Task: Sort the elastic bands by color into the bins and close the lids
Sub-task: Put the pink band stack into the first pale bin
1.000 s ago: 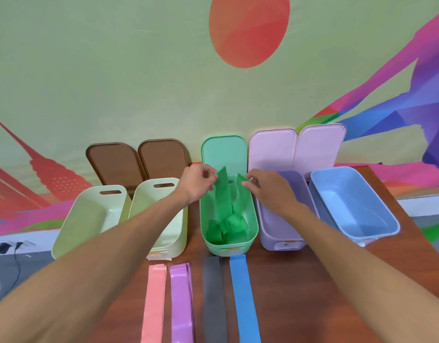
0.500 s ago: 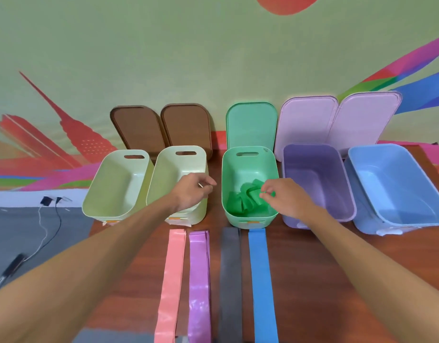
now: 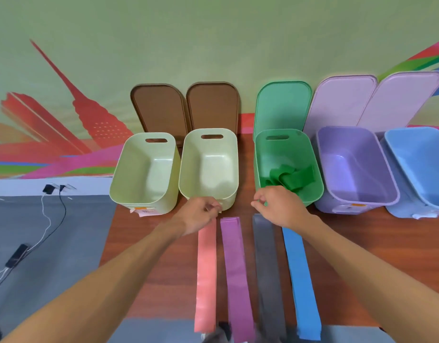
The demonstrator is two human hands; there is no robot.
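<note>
Table: reddish-brown wooden tabletop (image 3: pixel 144 256) lay bare at left.
Floor: grey floor (image 3: pixel 52 243) carried cables (image 3: pixel 50 219).
Wall: green painted wall (image 3: pixel 213 33).
Left hand (image 3: pixel 201 215): was curled; grip unclear.
Right hand (image 3: pixel 280 209): was curled, empty.

No legible text, number or brand is showing. Small stickers (image 3: pixel 143 212) are sitting on the near walls of the leftmost pale green bin (image 3: pixel 139 201), the purple bin (image 3: pixel 356 200) and the blue bin (image 3: pixel 400 210); their print is appearing too blurred to read.
</note>
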